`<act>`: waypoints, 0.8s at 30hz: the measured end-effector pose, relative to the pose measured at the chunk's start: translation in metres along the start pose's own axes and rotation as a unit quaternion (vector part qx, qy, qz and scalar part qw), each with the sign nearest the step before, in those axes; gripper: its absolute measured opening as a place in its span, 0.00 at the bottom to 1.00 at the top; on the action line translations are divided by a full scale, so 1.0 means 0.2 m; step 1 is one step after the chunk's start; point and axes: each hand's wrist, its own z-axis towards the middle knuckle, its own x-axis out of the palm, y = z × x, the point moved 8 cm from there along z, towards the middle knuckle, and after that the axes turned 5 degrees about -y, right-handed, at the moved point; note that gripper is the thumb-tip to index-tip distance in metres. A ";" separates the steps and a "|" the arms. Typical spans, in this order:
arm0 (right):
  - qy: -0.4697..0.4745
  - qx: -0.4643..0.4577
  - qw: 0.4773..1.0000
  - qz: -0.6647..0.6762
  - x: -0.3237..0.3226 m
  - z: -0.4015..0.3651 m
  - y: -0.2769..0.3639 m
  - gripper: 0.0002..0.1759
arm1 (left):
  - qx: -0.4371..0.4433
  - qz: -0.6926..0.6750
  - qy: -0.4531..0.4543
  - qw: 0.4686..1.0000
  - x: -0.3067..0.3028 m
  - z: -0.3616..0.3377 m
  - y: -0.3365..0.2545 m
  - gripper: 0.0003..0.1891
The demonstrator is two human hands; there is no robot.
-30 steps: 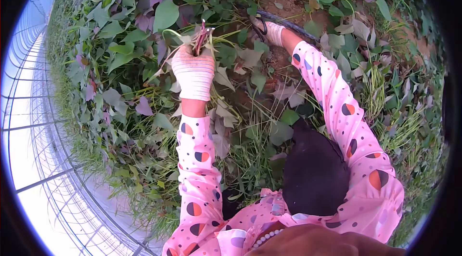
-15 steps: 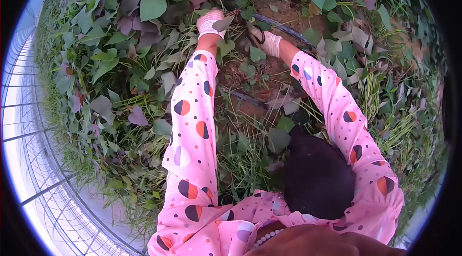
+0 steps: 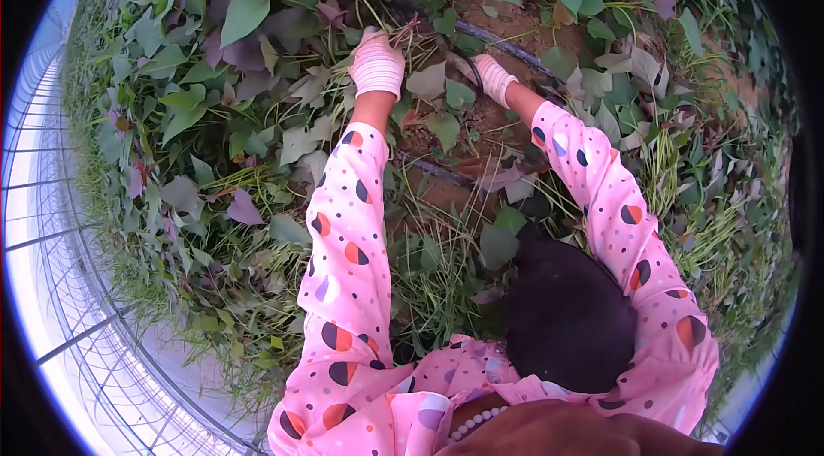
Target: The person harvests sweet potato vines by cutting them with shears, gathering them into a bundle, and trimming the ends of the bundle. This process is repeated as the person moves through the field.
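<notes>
My left hand point(image 3: 378, 63), in a pink-and-white striped glove, is closed on a bunch of sweet potato vine stems point(image 3: 414, 37), which stick out to its right and upward. To its right, my right hand point(image 3: 495, 80) wears a similar glove and is closed on what looks like scissors; one black loop handle point(image 3: 477, 70) shows, while the blades are hard to make out among stems and soil. A broad greyish leaf point(image 3: 427, 81) and a green leaf point(image 3: 459, 94) hang just below, between the hands.
A black drip hose point(image 3: 506, 46) crosses the bare soil point(image 3: 498, 14) past my right hand. Dense vines with green and purple leaves point(image 3: 245, 17) spread on both sides. Dark clothing point(image 3: 571, 310) shows at my lap. A metal-framed greenhouse wall point(image 3: 51, 241) stands at left.
My left hand has drawn back slightly toward me with the stems, and leaves near it shifted. My right hand has moved a little right and down, still holding the black-handled tool.
</notes>
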 end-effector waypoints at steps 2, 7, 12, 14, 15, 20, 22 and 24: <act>0.027 0.166 0.964 0.204 -0.04 -0.18 0.04 0.34 | -0.052 -0.045 -0.001 0.998 -0.12 -0.13 0.17 0.13; 0.012 0.233 0.942 0.240 -0.15 -0.35 -0.02 0.35 | -0.241 -0.445 -0.348 0.789 -0.71 -0.77 1.01 0.15; 0.007 0.229 0.945 0.235 -0.19 -0.38 -0.04 0.37 | -0.422 -0.430 -0.534 0.593 -1.33 -1.35 1.28 0.19; -0.005 0.230 0.930 0.287 -0.21 -0.36 -0.03 0.32 | -0.387 -0.346 -0.564 0.643 -1.44 -1.44 1.26 0.18; -0.006 0.230 0.930 0.285 -0.22 -0.37 -0.01 0.32 | -0.360 -0.365 -0.592 0.622 -1.47 -1.43 1.18 0.15; 0.094 0.245 0.946 0.192 -0.18 -0.44 0.12 0.35 | -0.407 -0.309 -0.662 0.548 -1.69 -1.72 1.49 0.13; 0.122 0.258 0.945 0.158 -0.12 -0.46 0.12 0.38 | -0.333 -0.293 -0.710 0.548 -1.90 -1.75 1.43 0.12; 0.168 0.276 0.940 0.105 -0.03 -0.45 0.09 0.41 | -0.324 -0.267 -0.701 0.576 -1.98 -1.73 1.30 0.13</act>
